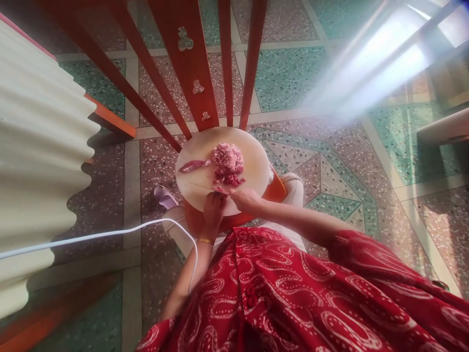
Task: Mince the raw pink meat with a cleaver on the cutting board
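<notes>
A round pale cutting board (257, 195) lies on a red chair's seat in front of me. Diced raw meat is heaped in a pile (227, 156) near its middle, with darker bits on the near side. To the left of the heap lies a long strip of meat (194, 165). At the board's near edge my left hand (214, 203) has its fingers closed on a small piece of meat (220, 189). My right hand (244, 199) grips a knife, its handle hidden in the fist; the thin blade (201, 186) points left, just beyond my left fingers.
The chair's slatted red back (186, 63) rises beyond the board. A pale wavy-edged cloth (40, 146) hangs at left. A white cable (110, 233) runs from the left to my body. A lilac slipper (165, 197) shows beside my leg on the patterned floor.
</notes>
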### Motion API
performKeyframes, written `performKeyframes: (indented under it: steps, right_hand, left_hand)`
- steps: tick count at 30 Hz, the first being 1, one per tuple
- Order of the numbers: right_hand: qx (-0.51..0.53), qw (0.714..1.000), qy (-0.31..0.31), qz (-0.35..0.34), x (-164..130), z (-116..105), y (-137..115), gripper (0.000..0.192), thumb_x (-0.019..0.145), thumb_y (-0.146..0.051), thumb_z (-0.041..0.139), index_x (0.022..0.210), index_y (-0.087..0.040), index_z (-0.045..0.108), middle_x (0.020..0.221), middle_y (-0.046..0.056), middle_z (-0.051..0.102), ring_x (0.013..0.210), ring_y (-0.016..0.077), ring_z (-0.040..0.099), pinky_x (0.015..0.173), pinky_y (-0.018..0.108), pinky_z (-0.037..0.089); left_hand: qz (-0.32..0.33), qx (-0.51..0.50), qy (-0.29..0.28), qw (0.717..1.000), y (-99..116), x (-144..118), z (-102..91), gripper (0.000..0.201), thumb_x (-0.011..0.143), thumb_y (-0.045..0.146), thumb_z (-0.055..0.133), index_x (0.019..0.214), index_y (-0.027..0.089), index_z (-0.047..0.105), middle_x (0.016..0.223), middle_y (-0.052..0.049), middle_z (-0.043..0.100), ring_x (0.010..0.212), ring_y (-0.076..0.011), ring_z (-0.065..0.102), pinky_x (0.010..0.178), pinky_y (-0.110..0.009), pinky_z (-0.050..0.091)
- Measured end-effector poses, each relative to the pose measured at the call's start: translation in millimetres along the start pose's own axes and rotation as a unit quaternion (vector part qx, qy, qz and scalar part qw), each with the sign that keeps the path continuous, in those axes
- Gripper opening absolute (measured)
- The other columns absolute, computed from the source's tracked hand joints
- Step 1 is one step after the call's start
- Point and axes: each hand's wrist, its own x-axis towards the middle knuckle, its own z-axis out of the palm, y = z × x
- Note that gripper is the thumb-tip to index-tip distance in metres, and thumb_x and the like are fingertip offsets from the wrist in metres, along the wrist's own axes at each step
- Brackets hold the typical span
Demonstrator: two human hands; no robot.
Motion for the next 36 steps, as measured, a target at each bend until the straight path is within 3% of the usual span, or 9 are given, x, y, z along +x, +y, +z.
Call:
performKeyframes:
  steps: [2,5,9,16,23,30,36]
  right_hand:
    - [0.009,1.0,0.008,-0.017,9.8,-0.7,-4.7,0.028,0.089,-0.017,0.037,0.117,-0.015,0.044,0.096,0.014,0.066,0.087,0.0225,0.065,0.068,0.029,0.049]
    - [0.002,1.0,-0.009,0.002,-1.4,6.2,4.4,0.029,0.091,-0.016,0.033,0.117,-0.015,0.043,0.093,0.014,0.066,0.087,0.0229,0.066,0.068,0.03,0.049]
    - [-0.016,0.998,-0.04,0.056,-23.2,15.5,18.0,0.027,0.092,-0.018,0.033,0.117,-0.017,0.043,0.084,0.012,0.067,0.083,0.0237,0.067,0.064,0.03,0.05]
    - [0.014,1.0,0.024,-0.005,11.8,1.5,-13.4,0.029,0.091,-0.016,0.034,0.118,-0.014,0.043,0.096,0.014,0.066,0.088,0.0211,0.066,0.068,0.028,0.049]
    - [-0.023,0.998,0.017,0.057,-32.0,10.7,26.8,0.025,0.092,-0.019,0.034,0.114,-0.017,0.047,0.087,0.011,0.066,0.079,0.0225,0.067,0.061,0.028,0.048]
    - [-0.03,0.999,0.003,0.038,-49.2,14.4,19.5,0.024,0.093,-0.021,0.035,0.114,-0.019,0.046,0.078,0.009,0.066,0.076,0.0233,0.068,0.057,0.027,0.047]
    - [-0.01,1.0,0.002,0.015,-14.6,10.4,1.8,0.025,0.091,-0.018,0.036,0.114,-0.018,0.044,0.082,0.01,0.067,0.08,0.0228,0.067,0.062,0.029,0.049]
  left_hand:
    - [0.001,0.002,0.0,1.0,-0.5,-0.4,-2.1,0.023,0.087,0.032,0.053,0.107,0.023,0.057,0.113,-0.008,0.058,0.104,-0.0214,0.055,0.087,-0.043,0.049]
    - [0.002,0.003,0.003,1.0,-1.6,-1.0,-1.7,0.014,0.084,0.027,0.054,0.097,0.028,0.06,0.104,-0.008,0.06,0.105,-0.026,0.053,0.087,-0.045,0.047]
    - [0.0,0.0,0.016,1.0,-3.6,-1.3,4.8,0.016,0.087,0.027,0.047,0.094,0.021,0.06,0.094,-0.011,0.06,0.098,-0.0259,0.054,0.085,-0.044,0.045]
    - [0.053,0.052,0.042,0.996,-7.5,-1.4,5.6,0.015,0.087,0.025,0.049,0.089,0.017,0.061,0.086,-0.01,0.061,0.087,-0.0234,0.055,0.08,-0.039,0.045]
    - [0.088,0.009,0.047,0.995,-7.9,-8.2,-4.9,0.023,0.09,0.021,0.044,0.107,0.019,0.06,0.105,-0.009,0.062,0.098,-0.0206,0.055,0.088,-0.037,0.045]
    - [0.057,0.027,0.071,0.996,0.7,-4.2,-3.5,0.016,0.089,0.023,0.046,0.096,0.017,0.059,0.093,-0.01,0.063,0.093,-0.0215,0.055,0.084,-0.038,0.045]
    - [0.065,0.036,0.077,0.994,-2.9,-4.5,-0.4,0.014,0.089,0.022,0.046,0.093,0.019,0.059,0.089,-0.008,0.063,0.089,-0.0201,0.056,0.082,-0.037,0.045]
